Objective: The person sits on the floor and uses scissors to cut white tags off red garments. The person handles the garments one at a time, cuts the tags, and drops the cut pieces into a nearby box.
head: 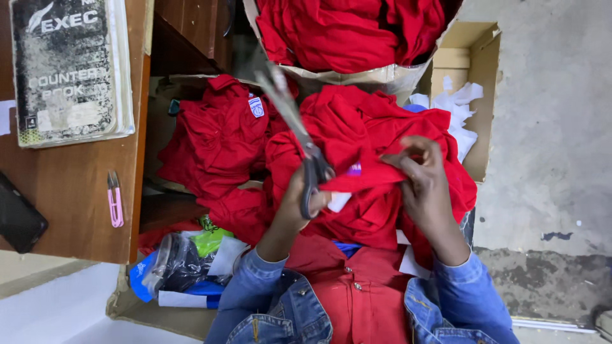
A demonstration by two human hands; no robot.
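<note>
My left hand [294, 202] is closed around the black handles of large metal scissors [299, 137], whose blades point up and to the left, away from the cloth. My right hand [424, 178] pinches a fold of a red garment [357, 121] that lies bunched on my lap. A small white tag [338, 201] hangs from the fabric just beneath the scissor handles, between my hands. Both my sleeves are blue denim, and I wear a red buttoned shirt [357, 299].
A wooden desk [70, 204] on the left carries a worn notebook [67, 70], pink thread snips [115, 199] and a black phone [18, 218]. More red garments [213, 140] are piled left. Cardboard boxes hold red clothes [347, 32] and white scraps [456, 102]. Plastic bags [182, 264] lie lower left.
</note>
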